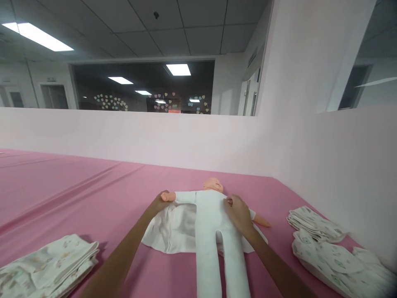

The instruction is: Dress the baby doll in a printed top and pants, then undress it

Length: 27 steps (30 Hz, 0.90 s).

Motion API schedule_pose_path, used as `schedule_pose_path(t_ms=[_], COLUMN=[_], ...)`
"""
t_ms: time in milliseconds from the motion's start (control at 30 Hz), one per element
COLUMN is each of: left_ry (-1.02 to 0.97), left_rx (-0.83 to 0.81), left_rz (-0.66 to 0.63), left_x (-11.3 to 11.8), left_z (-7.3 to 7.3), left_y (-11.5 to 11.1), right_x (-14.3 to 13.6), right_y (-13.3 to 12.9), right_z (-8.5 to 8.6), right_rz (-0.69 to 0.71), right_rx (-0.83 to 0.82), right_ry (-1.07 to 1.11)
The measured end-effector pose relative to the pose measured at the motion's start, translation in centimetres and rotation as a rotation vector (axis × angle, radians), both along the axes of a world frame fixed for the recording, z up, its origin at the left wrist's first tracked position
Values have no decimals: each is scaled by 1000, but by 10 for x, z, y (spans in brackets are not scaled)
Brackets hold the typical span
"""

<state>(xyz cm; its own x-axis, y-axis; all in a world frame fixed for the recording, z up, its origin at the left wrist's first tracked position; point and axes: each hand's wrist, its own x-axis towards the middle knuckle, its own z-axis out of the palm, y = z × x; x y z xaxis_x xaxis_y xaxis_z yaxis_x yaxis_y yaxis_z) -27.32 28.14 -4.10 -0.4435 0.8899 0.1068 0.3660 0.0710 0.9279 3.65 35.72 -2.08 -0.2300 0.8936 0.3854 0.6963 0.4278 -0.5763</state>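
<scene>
A baby doll [208, 231] with a white cloth body lies on its back, its head [214, 184] toward the wall and its legs toward me. Under it a white cloth garment [170, 231] is spread out, showing mostly on the left. My left hand [159, 203] is closed around the doll's hand [168, 197], holding that arm stretched out to the left. My right hand [238, 212] rests over the doll's chest near the shoulder, fingers curled together; what they pinch, if anything, is hidden. The doll's other arm [261, 220] sticks out beyond my right wrist.
A pink sheet [77, 198] covers the surface. Folded printed cloths [46, 265] lie at the lower left; more folded cloths [316, 223] and a rumpled printed one [335, 258] lie at the right. White walls [139, 136] with windows border the back and right.
</scene>
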Motion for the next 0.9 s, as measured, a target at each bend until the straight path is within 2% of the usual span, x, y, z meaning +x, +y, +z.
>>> schedule_pose_path(t_ms=[133, 200, 267, 433, 600, 733, 900], left_ry=[-134, -181, -214, -252, -172, -43, 198], left_rx=[-25, -33, -20, 57, 163, 227, 228], left_rz=[-148, -150, -97, 36, 77, 2, -162], left_x=[-6, -5, -2, 10, 29, 62, 101], left_z=[20, 27, 33, 54, 80, 92, 86], left_y=[-5, -5, -5, -14, -27, -29, -31], right_x=[-47, -72, -90, -104, -104, -113, -121], right_y=[-21, -32, -40, -45, -45, -51, -49], right_z=[9, 12, 13, 11, 8, 4, -2], right_rz=[296, 435, 519, 518, 511, 539, 563], right_rx=[214, 260, 264, 228, 264, 271, 236], right_ry=[-144, -254, -368, -435, -499, -556, -511])
